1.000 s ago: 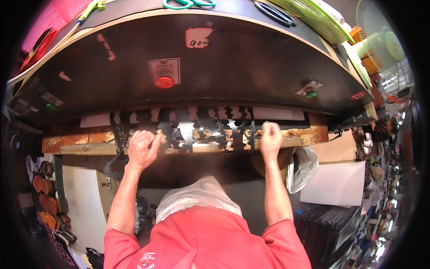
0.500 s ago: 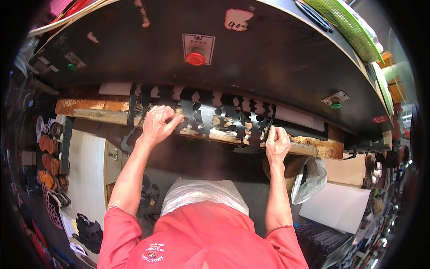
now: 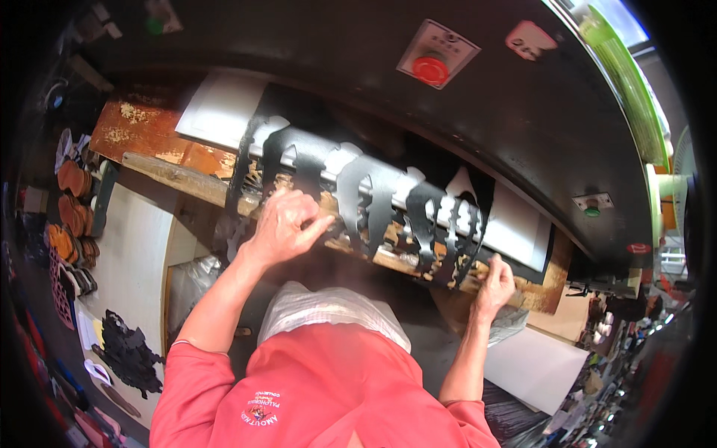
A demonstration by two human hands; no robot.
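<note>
A: Step in hand, by the look of it: lifting off the black cut-out sheet (image 3: 373, 201) left on the wooden cutting board (image 3: 187, 160) under the dark press head (image 3: 314, 67). Not yet clear of the board.

B: Grips?

A: Left hand (image 3: 284, 224) curled, fingertips pinched on the sheet's near edge, towards the board's left half. Right hand (image 3: 494, 287) closed at the sheet's right end, down at the board's near right corner; hard to tell whether pinching the sheet itself or only pressing beside it.

B: Next move?

A: Probably a slow, even peel from both ends. Thin bridges between the holes, so liable to tear or snag if tugged from one side.

B: Look of the sheet?

A: Black, thin, limp. Long strip lying across the board from left to right, slanted in the view. Riddled with curved, toothed cut-outs, more gap than material; pale board and white backing sheet (image 3: 220, 108) showing through.

B: Around it?

A: Red round button (image 3: 431, 69) on the press front above. Clear plastic bag (image 3: 328, 310) below the near edge, against the red shirt. Brown cut pieces (image 3: 71, 201) stacked off the left end.
</note>
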